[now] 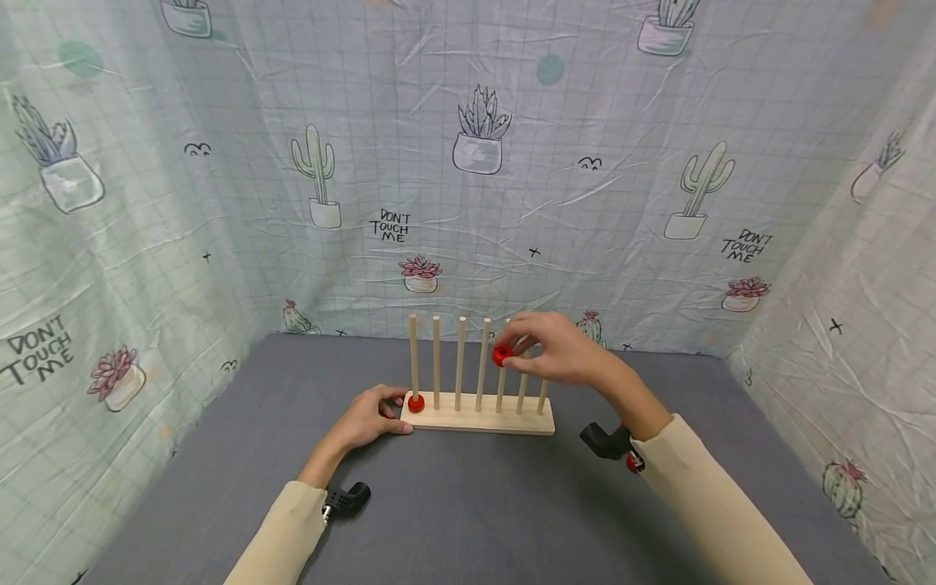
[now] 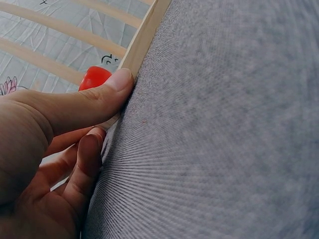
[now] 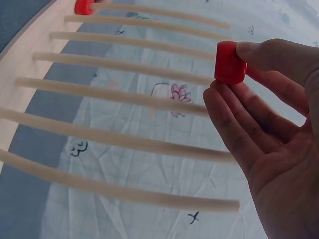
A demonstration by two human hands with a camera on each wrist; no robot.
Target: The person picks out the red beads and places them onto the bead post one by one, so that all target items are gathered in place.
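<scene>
A wooden base (image 1: 475, 420) with several upright pegs (image 1: 460, 366) stands on the grey table. One red ring (image 1: 416, 404) sits at the bottom of the leftmost peg. The left hand (image 1: 370, 416) grips the base's left end, its thumb (image 2: 107, 94) along the front edge in the left wrist view. Near the upper part of the pegs on the right side, the right hand (image 1: 553, 348) pinches another red ring (image 1: 501, 356) between thumb and fingers. In the right wrist view this ring (image 3: 231, 62) is seen side-on near the peg tips; whether it is round a peg cannot be told.
Part of a red object (image 1: 632, 462) shows on the table beneath the right wrist, partly hidden by the black wrist device (image 1: 608, 441). Another black device (image 1: 348, 499) is on the left wrist. A patterned curtain (image 1: 541, 203) hangs behind and at both sides of the table.
</scene>
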